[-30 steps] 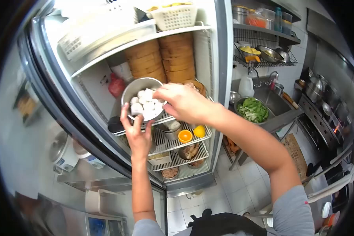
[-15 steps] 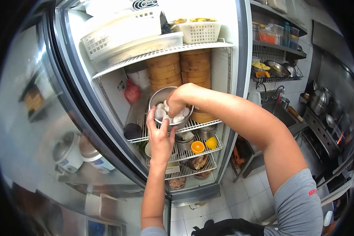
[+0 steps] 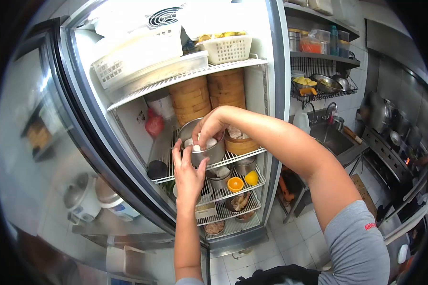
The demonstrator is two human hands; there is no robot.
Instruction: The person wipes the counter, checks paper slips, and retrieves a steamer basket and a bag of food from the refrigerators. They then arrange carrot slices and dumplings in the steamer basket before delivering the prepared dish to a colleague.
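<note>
A round steel bowl (image 3: 214,153) rests on the middle wire shelf of the fridge, holding several white rounded pieces (image 3: 208,142) whose kind I cannot make out. My right hand (image 3: 210,127) reaches over its rim from above. Its fingers are bent down inside, closed around one of the white pieces, which they partly cover. At the bowl's near left side is my left hand (image 3: 188,175), fingers and thumb spread apart around the outer wall. Whether it touches the metal is hard to see.
Bamboo steamers (image 3: 190,99) stand behind the bowl, and a steamer basket (image 3: 242,145) sits to its right. White baskets (image 3: 226,49) fill the shelf above. Below are a cut orange (image 3: 235,184) and small pots. The glass door (image 3: 104,156) stands ajar at left; a sink (image 3: 335,135) is at right.
The bowl, tilted toward me before, now sits more level on the shelf. My left hand's fingers have loosened from its side. My right hand has lifted a little within the bowl.
</note>
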